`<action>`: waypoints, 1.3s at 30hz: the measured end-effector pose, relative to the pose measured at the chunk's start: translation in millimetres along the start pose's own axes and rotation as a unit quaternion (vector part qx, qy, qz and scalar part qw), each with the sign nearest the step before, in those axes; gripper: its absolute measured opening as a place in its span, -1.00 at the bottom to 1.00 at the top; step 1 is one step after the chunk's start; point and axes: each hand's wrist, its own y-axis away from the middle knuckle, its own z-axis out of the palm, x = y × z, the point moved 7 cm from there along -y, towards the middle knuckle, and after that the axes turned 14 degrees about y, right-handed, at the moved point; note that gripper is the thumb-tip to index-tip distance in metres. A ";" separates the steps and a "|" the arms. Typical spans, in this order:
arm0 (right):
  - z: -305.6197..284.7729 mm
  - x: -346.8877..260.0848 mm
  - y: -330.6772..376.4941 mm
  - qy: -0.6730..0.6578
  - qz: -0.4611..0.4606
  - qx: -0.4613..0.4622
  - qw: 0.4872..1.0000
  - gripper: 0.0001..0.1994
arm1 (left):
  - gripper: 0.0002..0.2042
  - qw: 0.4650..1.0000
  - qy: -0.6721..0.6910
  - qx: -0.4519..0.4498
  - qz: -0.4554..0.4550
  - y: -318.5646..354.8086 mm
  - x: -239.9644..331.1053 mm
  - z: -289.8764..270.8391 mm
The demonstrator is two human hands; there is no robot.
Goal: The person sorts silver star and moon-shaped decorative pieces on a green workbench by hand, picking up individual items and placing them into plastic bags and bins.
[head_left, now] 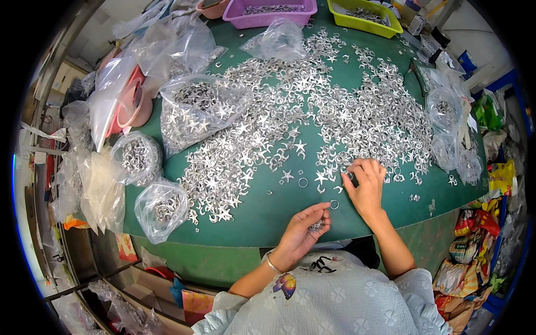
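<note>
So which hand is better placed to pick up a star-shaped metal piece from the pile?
Probably the right hand: it is at the near edge of the silvery pile. The left hand sits closer to the body, with small metal pieces in its grip.

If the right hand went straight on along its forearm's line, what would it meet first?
Likely the heap of silver metal pieces just beyond the right hand, though its height is unclear.

The green surface [251, 223] stands over a floor [212, 261], also green. At lower left is a shelf [139, 293] with compartments, at right a blue frame [523, 106], at upper right a pale wall [474, 28].
</note>
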 end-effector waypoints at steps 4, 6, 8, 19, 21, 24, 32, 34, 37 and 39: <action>-14.8 18.0 4.9 -0.168 0.071 0.027 0.983 -0.84 | -0.74 0.999 -0.006 0.042 0.003 3.0 0.9 2.9; -6.5 29.1 5.1 -0.210 0.114 -0.017 0.971 -0.83 | -0.74 1.000 0.016 0.002 -0.006 0.3 -0.7 3.3; -11.6 28.4 4.2 -0.232 0.114 -0.013 0.966 -0.83 | -0.73 0.999 0.031 -0.029 -0.015 -1.5 -0.2 3.5; -11.1 25.6 -5.9 -0.142 0.069 -0.083 0.984 -0.95 | -0.73 0.998 0.051 -0.016 -0.022 -0.5 0.3 0.5; -15.4 17.7 -15.9 -0.119 0.039 -0.040 0.991 -0.93 | -0.73 0.998 0.051 -0.024 -0.018 -1.6 1.8 0.2; -8.3 -5.6 -38.4 -0.106 -0.033 -0.002 0.994 -0.90 | -0.74 0.998 0.052 -0.026 -0.020 -1.4 2.2 1.7; 18.4 -35.9 -38.0 -0.053 -0.134 -0.087 0.986 -0.81 | -0.76 0.998 0.059 -0.014 -0.003 -1.1 7.8 -1.0; 11.0 -26.6 -24.7 -0.077 -0.135 -0.093 0.983 -0.82 | -0.77 0.998 0.063 -0.019 0.005 -1.6 9.3 -3.4; -0.8 -8.6 -21.9 -0.057 -0.090 -0.083 0.991 -0.85 | -0.78 0.998 0.060 -0.014 -0.002 -3.2 7.9 -4.6; -6.6 0.9 -25.8 -0.028 -0.044 -0.051 0.997 -0.86 | -0.78 0.998 0.060 -0.019 -0.008 -3.6 6.8 -3.3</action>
